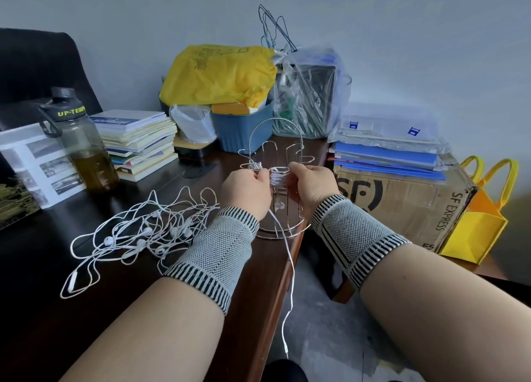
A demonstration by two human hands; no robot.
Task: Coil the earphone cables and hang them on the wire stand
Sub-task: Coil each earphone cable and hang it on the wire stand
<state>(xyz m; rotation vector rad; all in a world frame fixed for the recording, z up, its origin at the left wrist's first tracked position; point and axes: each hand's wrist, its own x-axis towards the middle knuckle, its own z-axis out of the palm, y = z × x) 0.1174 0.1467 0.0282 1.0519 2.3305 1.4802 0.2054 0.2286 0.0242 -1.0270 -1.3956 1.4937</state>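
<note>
A silver wire stand [275, 151] stands at the dark table's right edge. One small white coil [254, 166] hangs on its left hook. Between my hands is a white coiled earphone cable [277, 177], level with the stand's hooks. My right hand [311, 184] grips the coil with curled fingers. My left hand [245, 189] pinches the cable beside it. The cable's loose end [290, 281] hangs down past the table edge, plug near the floor. A tangled pile of white earphones [143, 232] lies on the table to the left.
An olive water bottle [79, 145], a stack of books [138, 143], a blue bin [244, 128] with a yellow bag and a clear plastic bag stand behind. A cardboard box [402, 203] with folders and a yellow tote [482, 217] sit to the right, across a floor gap.
</note>
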